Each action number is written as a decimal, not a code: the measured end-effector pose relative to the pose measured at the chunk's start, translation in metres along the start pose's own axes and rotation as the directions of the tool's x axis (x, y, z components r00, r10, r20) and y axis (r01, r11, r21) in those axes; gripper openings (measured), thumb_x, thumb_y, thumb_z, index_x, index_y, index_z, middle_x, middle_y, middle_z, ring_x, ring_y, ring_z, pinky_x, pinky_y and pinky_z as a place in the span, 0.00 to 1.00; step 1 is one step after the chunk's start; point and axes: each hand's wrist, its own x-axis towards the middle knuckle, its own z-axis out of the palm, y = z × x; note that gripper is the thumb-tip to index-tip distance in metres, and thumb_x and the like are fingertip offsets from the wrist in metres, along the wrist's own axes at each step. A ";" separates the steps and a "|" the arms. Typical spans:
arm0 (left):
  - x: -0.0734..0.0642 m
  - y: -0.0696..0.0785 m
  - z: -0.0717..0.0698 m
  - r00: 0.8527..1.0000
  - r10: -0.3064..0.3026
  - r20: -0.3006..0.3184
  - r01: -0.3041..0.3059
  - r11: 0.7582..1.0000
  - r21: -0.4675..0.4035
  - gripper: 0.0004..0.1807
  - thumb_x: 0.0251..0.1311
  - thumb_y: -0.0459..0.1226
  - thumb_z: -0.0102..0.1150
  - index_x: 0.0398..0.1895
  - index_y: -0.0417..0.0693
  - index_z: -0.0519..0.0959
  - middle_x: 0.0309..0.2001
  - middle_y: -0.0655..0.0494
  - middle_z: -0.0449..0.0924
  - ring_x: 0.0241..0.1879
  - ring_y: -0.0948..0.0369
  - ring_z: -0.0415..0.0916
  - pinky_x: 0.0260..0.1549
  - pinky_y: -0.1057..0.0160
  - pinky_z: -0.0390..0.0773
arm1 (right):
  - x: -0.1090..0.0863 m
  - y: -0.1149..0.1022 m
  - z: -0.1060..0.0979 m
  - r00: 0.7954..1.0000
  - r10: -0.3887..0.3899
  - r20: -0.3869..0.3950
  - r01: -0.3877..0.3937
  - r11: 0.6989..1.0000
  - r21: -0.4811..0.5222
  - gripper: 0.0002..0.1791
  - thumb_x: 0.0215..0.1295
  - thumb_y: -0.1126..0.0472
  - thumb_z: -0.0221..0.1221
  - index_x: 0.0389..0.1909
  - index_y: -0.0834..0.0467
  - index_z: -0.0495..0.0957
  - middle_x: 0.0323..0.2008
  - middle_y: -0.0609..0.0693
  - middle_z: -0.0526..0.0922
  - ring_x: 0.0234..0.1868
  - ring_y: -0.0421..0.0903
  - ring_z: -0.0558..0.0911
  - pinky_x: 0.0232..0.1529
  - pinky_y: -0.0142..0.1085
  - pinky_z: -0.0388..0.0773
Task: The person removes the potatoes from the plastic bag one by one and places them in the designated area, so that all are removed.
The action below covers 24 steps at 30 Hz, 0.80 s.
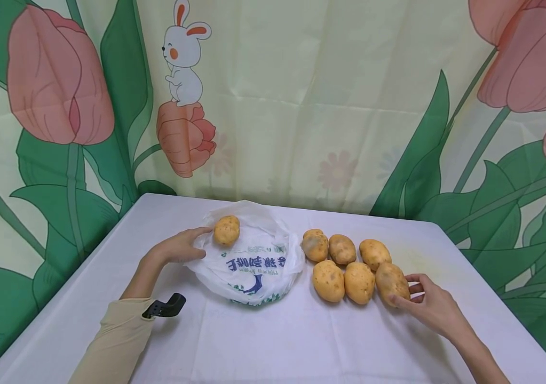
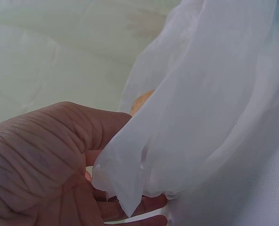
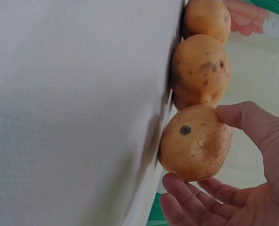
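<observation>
A white plastic bag [image 1: 273, 266] with green and blue print lies spread on the table, and one potato [image 1: 227, 230] rests in its back left part. My left hand [image 1: 180, 248] holds the bag's left rim; in the left wrist view the thin plastic [image 2: 186, 122] passes between thumb and fingers, partly hiding them. On the right, my right hand [image 1: 428, 301] grips the rightmost potato [image 1: 392, 284]. The right wrist view shows the thumb on one side of this potato [image 3: 195, 143] and fingertips on the other, with a dark spot on its skin.
Several other potatoes stand close together between bag and right hand, among them a front one [image 1: 328, 281] and a back one [image 1: 374, 254]. The white-covered table [image 1: 273, 352] ends at a curtain [image 1: 301, 106] printed with tulips and a rabbit.
</observation>
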 end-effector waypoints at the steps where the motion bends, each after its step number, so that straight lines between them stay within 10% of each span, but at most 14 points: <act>1: 0.000 0.000 0.000 1.000 0.000 0.000 0.000 1.000 -0.002 0.39 0.65 0.35 0.58 0.79 0.41 0.58 0.76 0.31 0.56 0.73 0.35 0.56 0.69 0.32 0.61 | 0.000 0.000 0.000 1.000 0.004 0.006 -0.004 1.000 -0.001 0.42 0.63 0.40 0.67 0.64 0.69 0.68 0.49 0.64 0.84 0.47 0.57 0.84 0.38 0.41 0.80; 16: -0.001 0.001 0.000 1.000 -0.004 0.003 0.004 1.000 0.002 0.39 0.65 0.36 0.58 0.79 0.40 0.58 0.76 0.31 0.56 0.73 0.36 0.57 0.69 0.33 0.61 | 0.005 0.000 0.002 0.993 0.075 0.089 -0.071 0.997 -0.042 0.45 0.66 0.36 0.63 0.65 0.71 0.66 0.51 0.66 0.82 0.48 0.57 0.84 0.41 0.46 0.82; 24: -0.002 0.003 -0.001 1.000 -0.006 0.003 0.006 1.000 0.004 0.39 0.65 0.36 0.58 0.79 0.41 0.58 0.76 0.30 0.57 0.73 0.36 0.58 0.68 0.32 0.61 | 0.001 -0.001 0.002 1.000 -0.016 0.026 0.017 0.999 -0.049 0.44 0.67 0.40 0.63 0.66 0.72 0.66 0.59 0.73 0.76 0.56 0.69 0.79 0.49 0.58 0.80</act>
